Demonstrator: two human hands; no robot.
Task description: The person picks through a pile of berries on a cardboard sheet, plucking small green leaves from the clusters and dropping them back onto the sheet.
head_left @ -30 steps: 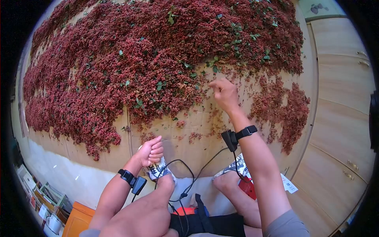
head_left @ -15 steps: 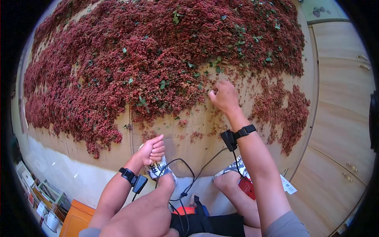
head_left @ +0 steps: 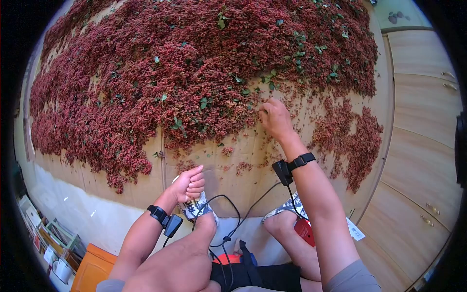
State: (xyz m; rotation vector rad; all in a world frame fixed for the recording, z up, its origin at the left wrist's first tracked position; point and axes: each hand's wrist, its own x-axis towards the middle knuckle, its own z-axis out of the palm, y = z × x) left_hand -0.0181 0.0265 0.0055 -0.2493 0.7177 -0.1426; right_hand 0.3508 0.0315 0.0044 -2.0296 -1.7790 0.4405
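Observation:
A broad layer of small red berry clusters [head_left: 194,63] with scattered green leaves covers much of the cardboard [head_left: 204,180]. My right hand [head_left: 275,116] is at the right edge of the main pile, its fingers pinched together; what they hold, if anything, is too small to name. To its right lies a thinner patch of loose berries [head_left: 360,141]. Curled into a loose fist, my left hand [head_left: 188,185] rests near my knee at the cardboard's front edge. Nothing shows in it. Both wrists wear black straps with small boxes.
Black cables [head_left: 238,219] run between the wrist devices across my lap. Wooden cabinets [head_left: 418,160] stand on the right. An orange stool [head_left: 95,267] is at the lower left, near a white mug [head_left: 63,271]. A red box [head_left: 304,232] lies beside my right leg.
My right hand has shifted very slightly left, its fingers now touching the edge of the berry pile. The left hand has stayed where it was. The view has tilted a little.

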